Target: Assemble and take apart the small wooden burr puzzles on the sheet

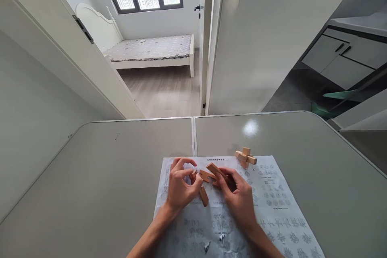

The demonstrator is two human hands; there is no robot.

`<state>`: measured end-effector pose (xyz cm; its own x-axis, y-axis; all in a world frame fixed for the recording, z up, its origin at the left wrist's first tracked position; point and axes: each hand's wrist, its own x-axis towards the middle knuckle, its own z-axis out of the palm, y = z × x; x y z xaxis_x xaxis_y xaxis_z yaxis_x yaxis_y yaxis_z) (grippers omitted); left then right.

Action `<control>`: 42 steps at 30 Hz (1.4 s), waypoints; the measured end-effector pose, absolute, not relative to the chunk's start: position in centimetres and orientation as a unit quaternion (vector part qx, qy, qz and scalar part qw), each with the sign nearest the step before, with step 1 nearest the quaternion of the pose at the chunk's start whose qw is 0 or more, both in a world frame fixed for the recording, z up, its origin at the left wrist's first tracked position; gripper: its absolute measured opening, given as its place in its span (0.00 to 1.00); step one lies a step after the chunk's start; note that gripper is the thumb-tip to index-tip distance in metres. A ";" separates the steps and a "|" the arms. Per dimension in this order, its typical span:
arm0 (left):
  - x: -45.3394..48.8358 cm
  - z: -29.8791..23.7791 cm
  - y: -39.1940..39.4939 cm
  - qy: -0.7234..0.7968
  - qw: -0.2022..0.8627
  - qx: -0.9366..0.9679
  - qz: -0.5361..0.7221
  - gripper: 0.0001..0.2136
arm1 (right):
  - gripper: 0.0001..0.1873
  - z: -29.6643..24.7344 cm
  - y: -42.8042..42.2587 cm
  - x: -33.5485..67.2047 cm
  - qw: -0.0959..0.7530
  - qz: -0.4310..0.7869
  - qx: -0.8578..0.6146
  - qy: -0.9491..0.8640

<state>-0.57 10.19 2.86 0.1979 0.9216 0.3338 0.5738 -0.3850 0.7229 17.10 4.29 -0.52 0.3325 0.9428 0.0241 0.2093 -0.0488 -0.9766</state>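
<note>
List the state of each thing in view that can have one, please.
Left hand: pinching the pieces.
Right hand: closed on the pieces.
Pieces: held above the sheet, partly joined.
Loose piece: seems to lie on the sheet, below the hands.
Puzzle: assembled, resting on the sheet.
Sheet: spread flat on the table.
Door: open.
Cabinet doors: shut.
</note>
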 end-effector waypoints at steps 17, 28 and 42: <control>-0.2 2.8 10.3 0.570 0.105 0.761 0.292 0.15 | 0.16 0.2 4.2 16.8 0.508 0.341 -0.640 -0.465; -0.3 2.3 10.3 0.571 0.106 0.764 0.281 0.07 | 0.11 -0.6 4.5 16.9 0.445 0.231 -0.667 -0.551; -0.3 2.0 10.2 0.550 0.116 0.771 0.299 0.05 | 0.17 -0.8 4.4 17.1 0.423 0.192 -0.662 -0.588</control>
<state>-0.32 10.24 1.98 0.2151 0.9178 0.3338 0.7786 -0.3675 0.5087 17.15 4.44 -0.80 0.2347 0.9413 0.2426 0.6155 0.0492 -0.7866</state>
